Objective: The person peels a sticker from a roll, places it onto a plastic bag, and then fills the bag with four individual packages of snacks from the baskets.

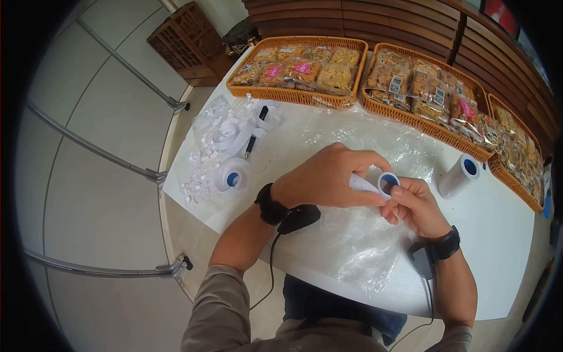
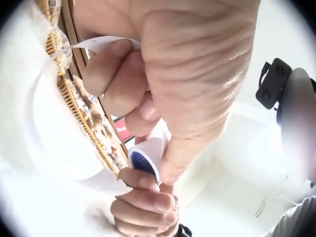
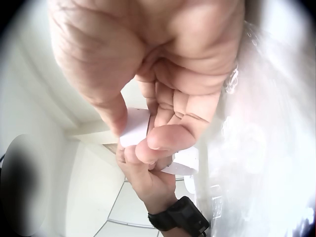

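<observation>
In the head view, both hands meet over the table around a small roll of white labels (image 1: 386, 184) with a blue core. My right hand (image 1: 420, 206) pinches this roll between thumb and fingers, its core end facing up. A white label strip (image 1: 362, 183) runs from the roll into my left hand (image 1: 328, 179), which grips it with thumb and curled fingers. The left wrist view shows the blue core (image 2: 141, 162) close beside the left thumb. Seen from the right wrist, the roll's white side (image 3: 136, 127) lies between right thumb and fingers.
Another blue-cored white roll (image 1: 460, 176) stands at right. At left lie a third roll (image 1: 233, 178), loose paper strips (image 1: 231, 136), small white scraps (image 1: 202, 167) and a black pen (image 1: 250, 146). Clear plastic (image 1: 358, 246) covers the table under the hands. Wicker baskets (image 1: 293, 97) of packaged snacks line the back.
</observation>
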Available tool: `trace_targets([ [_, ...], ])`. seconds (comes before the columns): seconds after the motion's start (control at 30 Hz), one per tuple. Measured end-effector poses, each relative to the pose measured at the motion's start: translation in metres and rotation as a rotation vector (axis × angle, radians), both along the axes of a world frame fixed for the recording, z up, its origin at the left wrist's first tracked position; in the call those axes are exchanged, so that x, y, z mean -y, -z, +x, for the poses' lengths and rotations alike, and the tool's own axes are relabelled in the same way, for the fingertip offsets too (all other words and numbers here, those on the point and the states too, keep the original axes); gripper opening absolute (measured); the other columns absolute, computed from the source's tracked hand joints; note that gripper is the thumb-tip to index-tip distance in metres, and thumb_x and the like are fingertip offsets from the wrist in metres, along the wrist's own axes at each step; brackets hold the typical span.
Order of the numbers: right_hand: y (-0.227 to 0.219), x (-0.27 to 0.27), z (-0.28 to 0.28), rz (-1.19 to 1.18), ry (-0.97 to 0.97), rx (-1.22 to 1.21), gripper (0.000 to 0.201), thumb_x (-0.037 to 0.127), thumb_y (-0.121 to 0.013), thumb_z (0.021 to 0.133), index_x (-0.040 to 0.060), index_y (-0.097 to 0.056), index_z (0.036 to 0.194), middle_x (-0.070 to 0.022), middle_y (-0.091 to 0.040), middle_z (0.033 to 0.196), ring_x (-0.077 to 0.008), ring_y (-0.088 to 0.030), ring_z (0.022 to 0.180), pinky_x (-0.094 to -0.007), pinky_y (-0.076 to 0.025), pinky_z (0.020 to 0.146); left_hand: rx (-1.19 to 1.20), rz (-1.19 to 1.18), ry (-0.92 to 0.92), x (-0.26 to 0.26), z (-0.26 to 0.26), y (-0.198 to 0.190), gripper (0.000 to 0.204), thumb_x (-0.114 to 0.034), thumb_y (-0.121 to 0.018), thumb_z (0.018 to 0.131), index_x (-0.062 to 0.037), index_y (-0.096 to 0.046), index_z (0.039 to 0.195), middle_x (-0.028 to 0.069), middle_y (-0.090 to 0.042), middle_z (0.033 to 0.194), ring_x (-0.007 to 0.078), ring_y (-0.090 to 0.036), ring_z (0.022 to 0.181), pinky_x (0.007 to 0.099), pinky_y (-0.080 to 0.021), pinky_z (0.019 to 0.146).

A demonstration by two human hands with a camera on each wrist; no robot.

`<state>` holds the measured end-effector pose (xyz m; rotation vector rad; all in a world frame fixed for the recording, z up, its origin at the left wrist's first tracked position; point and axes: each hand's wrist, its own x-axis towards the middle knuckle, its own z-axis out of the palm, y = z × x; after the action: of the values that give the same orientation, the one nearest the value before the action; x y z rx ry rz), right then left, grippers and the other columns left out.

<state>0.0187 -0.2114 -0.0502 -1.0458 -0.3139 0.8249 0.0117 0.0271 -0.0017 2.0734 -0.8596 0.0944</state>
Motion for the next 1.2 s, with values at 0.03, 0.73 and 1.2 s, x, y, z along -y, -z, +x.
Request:
trace_targets([
  [0.03,-0.0002,0.0013,0.0005,0.005,-0.008,-0.006,0.028,0.026,-0.061,0.100,-0.0017,-0.067,0.100,-0.0104,-0.069,0.079,-0.0118,-0.061,0.065,-0.0248,-0.049,0.061,0.015,-0.018,0.026,0.0001,0.0014,0.0025,0.040,-0.021,-0.086,0.074,-0.0080,-0.070,0.109,0.0092,-0.069,0.074,0.0178,-0.067,0.065,0.0262,-0.048,0.060],
  [0.73,0.0016,-0.0004,0.0008,0.005,0.028,0.016,0.027,0.026,-0.062,0.100,-0.0008,-0.066,0.100,-0.0078,-0.069,0.080,-0.0095,-0.059,0.065,-0.0225,-0.046,0.060,0.002,0.016,-0.032,0.0010,0.0003,0.0013,0.043,-0.023,-0.087,0.073,-0.0072,-0.070,0.109,0.0089,-0.068,0.073,0.0167,-0.065,0.061,0.0260,-0.047,0.058],
  [1.2,-0.0033,-0.0028,-0.0007,0.028,0.077,0.009,0.022,0.021,-0.059,0.101,0.0003,-0.064,0.105,-0.0047,-0.066,0.081,-0.0080,-0.058,0.067,-0.0213,-0.045,0.061,0.017,-0.091,-0.011,0.0032,0.0018,0.0073,0.041,-0.016,-0.082,0.078,-0.0091,-0.069,0.117,0.0097,-0.073,0.080,0.0184,-0.071,0.069,0.0263,-0.051,0.064],
])
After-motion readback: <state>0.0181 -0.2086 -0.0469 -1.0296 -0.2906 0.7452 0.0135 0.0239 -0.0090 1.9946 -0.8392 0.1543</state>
